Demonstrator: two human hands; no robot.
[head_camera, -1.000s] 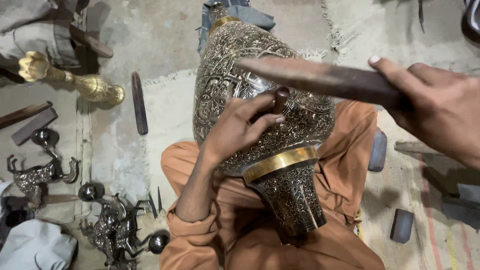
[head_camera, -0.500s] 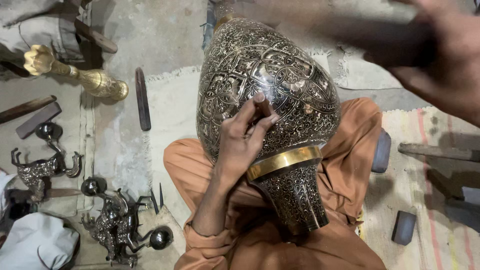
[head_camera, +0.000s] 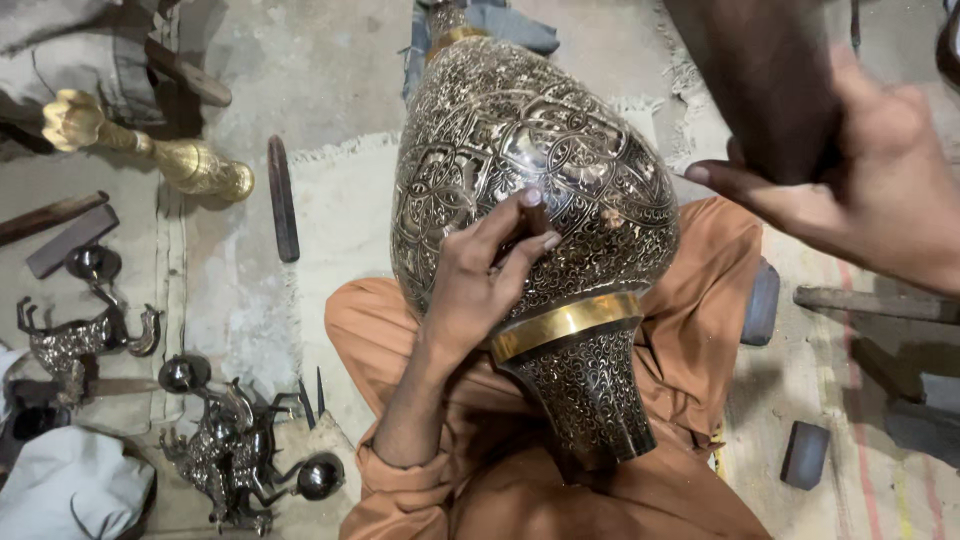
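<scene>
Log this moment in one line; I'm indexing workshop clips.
left hand: pinches chisel tip-down on engraved vase | right hand: grips raised hammer | vase lies across lap | metal figurines on floor

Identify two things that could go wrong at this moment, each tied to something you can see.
The right hand holds a raised hammer above the left hand, whose fingers pinch a small punch against the engraved vase; a blow could hit them. The vase lies tilted across the lap and might roll.
</scene>
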